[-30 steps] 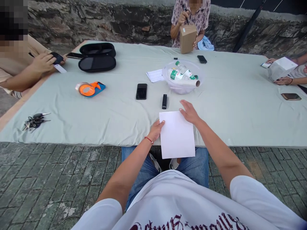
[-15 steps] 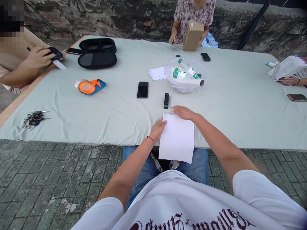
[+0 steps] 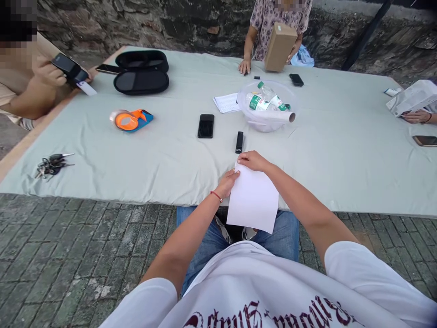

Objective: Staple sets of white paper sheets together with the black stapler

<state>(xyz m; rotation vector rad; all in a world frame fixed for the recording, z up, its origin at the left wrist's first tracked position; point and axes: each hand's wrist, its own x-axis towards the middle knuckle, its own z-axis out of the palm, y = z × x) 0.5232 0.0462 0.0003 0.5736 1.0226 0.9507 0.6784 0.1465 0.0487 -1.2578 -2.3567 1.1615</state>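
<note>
White sheets of paper (image 3: 253, 198), or perhaps a single sheet, lie partly on the table and hang over its front edge above my lap. My left hand (image 3: 228, 183) grips the paper's left edge near the top, thumb on its face. At the top left corner, my right hand (image 3: 253, 161) has its fingers closed on the paper, close to my left thumb. Just beyond that corner lies a small black stapler (image 3: 239, 142), untouched. A black phone (image 3: 205, 126) rests farther off to the left.
A clear plastic basin (image 3: 266, 125) holds bottles and a roll. Leftward are an orange tape dispenser (image 3: 131, 120), keys (image 3: 53, 165) and an open black case (image 3: 141, 82). Across the table (image 3: 341, 150), a person holds a cardboard box (image 3: 280, 48); others sit at both ends.
My right hand has moved left onto the paper's top left corner and closed there. The left hand keeps its grip. Across the table, the person's box has tilted.
</note>
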